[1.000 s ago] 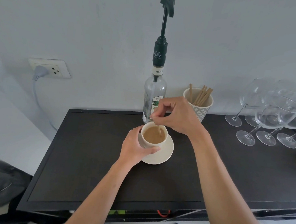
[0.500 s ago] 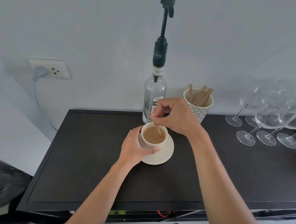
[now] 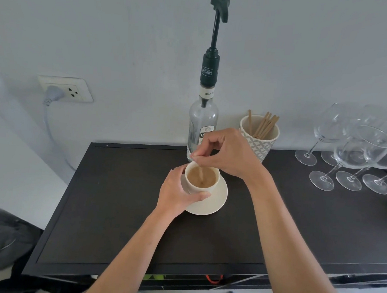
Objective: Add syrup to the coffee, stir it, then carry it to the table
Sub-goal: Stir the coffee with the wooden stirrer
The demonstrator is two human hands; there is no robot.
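You've got one cream ceramic cup of milky coffee (image 3: 201, 180) on one cream round saucer (image 3: 216, 203), and one thin wooden stirrer (image 3: 201, 175) standing in it. One clear glass syrup bottle with a dark green pump (image 3: 203, 124) behind. One patterned white holder cup (image 3: 258, 136) with several more brown wooden sticks (image 3: 263, 125), too bunched to count. At least five clear stemmed wine glasses (image 3: 355, 151) overlap on your right. One white wall socket (image 3: 65, 89), one grey plug (image 3: 53, 92) in it.

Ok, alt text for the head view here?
The right hand stirs a cup of coffee with a wooden stick while the left hand steadies the cup on its saucer; a syrup pump bottle stands behind.
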